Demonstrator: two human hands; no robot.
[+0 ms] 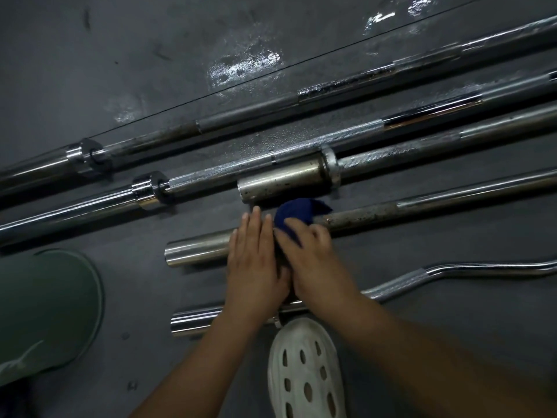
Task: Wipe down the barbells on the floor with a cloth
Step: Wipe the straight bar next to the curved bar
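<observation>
Nearest the camera, a white perforated shoe (306,369) is resting on the dark floor (144,70), and a green rounded object (45,309) is sitting at the near left. Just beyond the shoe a curl bar (422,277) is lying with its chrome sleeve end pointing left and its bent shaft running off to the right.

Five bars are showing in all, their long axes running left to right and climbing toward the far right. The next one out is the rusty-shafted barbell (361,215) – its polished sleeve is pointing left, its speckled shaft heading right.

Both hands are working on this bar where sleeve meets shaft. The left hand (254,257) is lying flat on the sleeve with fingers straight and close together, pressing down. The right hand (313,254) is just beside it, touching it, with its grip curled around one dark blue cloth (297,215) that is bunched against the bar.

Beyond that, a short-sleeved barbell (286,179) is lying with its dull sleeve end pointing left, almost touching the cloth. Farther still, two long barbells are lying side by side – the bright knurled barbell (301,146) first, then the farthest barbell (241,114) – each with a collar at the left. Wet patches are glinting on the floor around and past them.
</observation>
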